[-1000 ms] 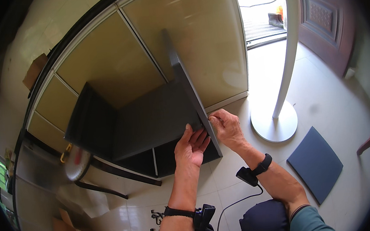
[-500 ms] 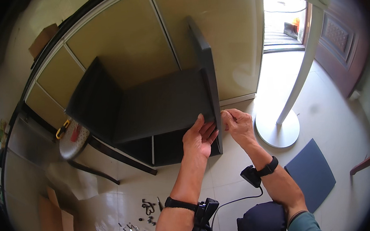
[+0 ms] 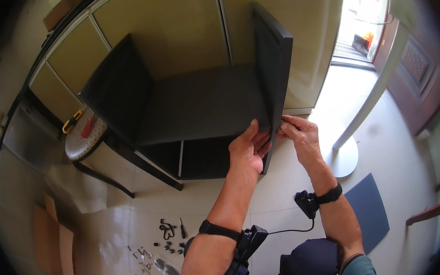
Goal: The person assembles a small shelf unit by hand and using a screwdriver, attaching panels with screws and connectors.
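Note:
A dark shelf unit with two upright side panels and a horizontal shelf board (image 3: 201, 95) between them stands in front of me. My left hand (image 3: 249, 153) rests at the board's front right corner, fingers apart against the inner edge of the right side panel (image 3: 274, 55). Across that panel, my right hand (image 3: 303, 138) pinches with thumb and index finger close to its outer face. Whatever lies between those fingertips is too small to make out. Both wrists carry black straps with small devices, joined by a cable.
Screws and small fittings (image 3: 146, 259) lie on the floor beside a screwdriver (image 3: 182, 228). A stool (image 3: 83, 138) with a yellow-and-black tool stands left, a cardboard box (image 3: 55, 248) lower left. At right are a loose dark panel (image 3: 368, 213) and a white pole on a round base (image 3: 347, 158).
The view has shifted, so the shelf unit and both hands appear further right. My hands keep about the same places at the right panel, the right one still pinching.

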Demonstrator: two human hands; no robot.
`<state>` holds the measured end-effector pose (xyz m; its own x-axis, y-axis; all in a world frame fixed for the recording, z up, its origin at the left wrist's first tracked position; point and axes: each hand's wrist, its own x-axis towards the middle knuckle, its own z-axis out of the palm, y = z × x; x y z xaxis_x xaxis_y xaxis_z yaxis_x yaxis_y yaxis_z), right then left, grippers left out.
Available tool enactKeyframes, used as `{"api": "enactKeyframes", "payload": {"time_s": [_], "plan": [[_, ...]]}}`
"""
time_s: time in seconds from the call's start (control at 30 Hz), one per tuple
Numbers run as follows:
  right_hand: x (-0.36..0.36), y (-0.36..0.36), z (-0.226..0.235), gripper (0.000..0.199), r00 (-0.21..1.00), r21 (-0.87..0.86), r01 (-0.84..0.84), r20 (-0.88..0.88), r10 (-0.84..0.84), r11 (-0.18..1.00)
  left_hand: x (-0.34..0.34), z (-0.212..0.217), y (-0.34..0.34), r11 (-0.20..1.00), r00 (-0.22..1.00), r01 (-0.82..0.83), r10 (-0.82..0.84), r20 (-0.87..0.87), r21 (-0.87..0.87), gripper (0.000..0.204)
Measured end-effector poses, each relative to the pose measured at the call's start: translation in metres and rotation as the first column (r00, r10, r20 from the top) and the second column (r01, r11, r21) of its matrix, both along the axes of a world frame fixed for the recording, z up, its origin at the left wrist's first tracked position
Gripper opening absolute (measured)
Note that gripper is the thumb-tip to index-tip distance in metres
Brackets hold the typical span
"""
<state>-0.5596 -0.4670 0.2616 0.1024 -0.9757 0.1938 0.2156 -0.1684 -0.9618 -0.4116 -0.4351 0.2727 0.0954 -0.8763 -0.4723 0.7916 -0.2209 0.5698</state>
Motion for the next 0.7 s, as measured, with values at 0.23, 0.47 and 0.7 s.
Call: {"api": "enactKeyframes", "payload": {"time_s": [0.23, 0.47, 0.7], "plan": [[-0.001, 0.002, 0.006, 0.018, 1.000, 0.014, 0.013, -0.014, -0.013, 1.000, 0.001, 0.004, 0.000, 1.000, 1.000, -0.021, 0.021, -0.005, 0.019, 0.031], [-0.006, -0.002, 0.003, 0.019, 0.999, 0.032, -0.004, -0.049, 0.005, 0.999, 0.000, 0.007, 0.002, 0.999, 0.999, -0.027, 0.027, -0.018, 0.025, 0.031], [-0.006, 0.000, 0.002, 0.019, 0.976, -0.097, 0.061, -0.201, -0.079, 0.993, 0.000, 0.014, 0.004, 1.000, 1.000, -0.006, 0.005, 0.005, 0.030, 0.033]]}}
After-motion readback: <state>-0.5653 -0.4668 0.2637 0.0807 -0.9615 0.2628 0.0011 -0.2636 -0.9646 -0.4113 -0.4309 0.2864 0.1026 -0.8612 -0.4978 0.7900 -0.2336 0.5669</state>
